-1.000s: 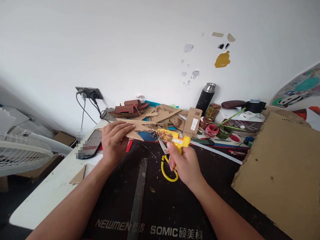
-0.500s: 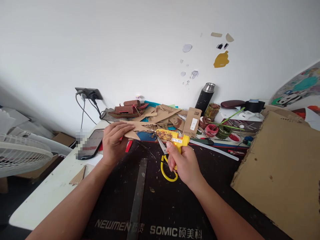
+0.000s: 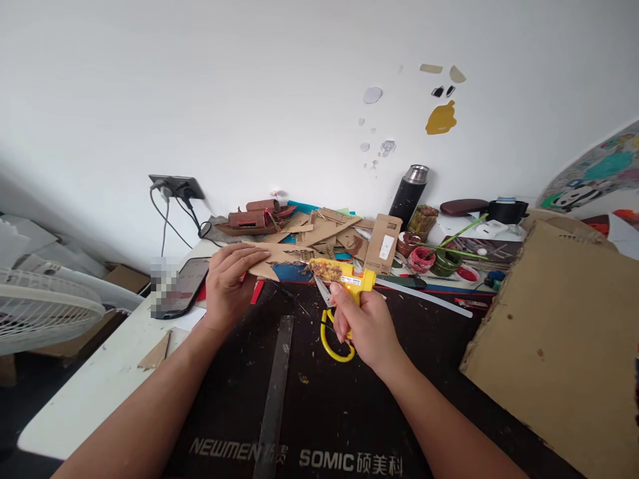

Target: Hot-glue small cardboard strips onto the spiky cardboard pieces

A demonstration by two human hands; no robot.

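My left hand (image 3: pixel 227 283) grips a long brown cardboard piece (image 3: pixel 282 256) and holds it above the desk. My right hand (image 3: pixel 362 326) is wrapped round the handle of a yellow glue gun (image 3: pixel 344 276), forefinger on the trigger. The gun's nozzle points left and sits at the right part of the cardboard piece. A clear glue stick (image 3: pixel 424 298) sticks out of the gun's back toward the right. Yellow-handled scissors (image 3: pixel 332 326) lie on the black mat (image 3: pixel 309 412) under my right hand.
A metal ruler (image 3: pixel 277 389) lies on the mat. A phone (image 3: pixel 180 287) rests at the left, near a fan (image 3: pixel 44 306). Cardboard scraps, a model boat (image 3: pixel 254 218), a flask (image 3: pixel 409 193) and paint pots (image 3: pixel 434 259) crowd the back. A big cardboard sheet (image 3: pixel 559 346) lies at the right.
The glue gun has crept a little to the left along the cardboard piece. Both hands otherwise keep their grips and places.
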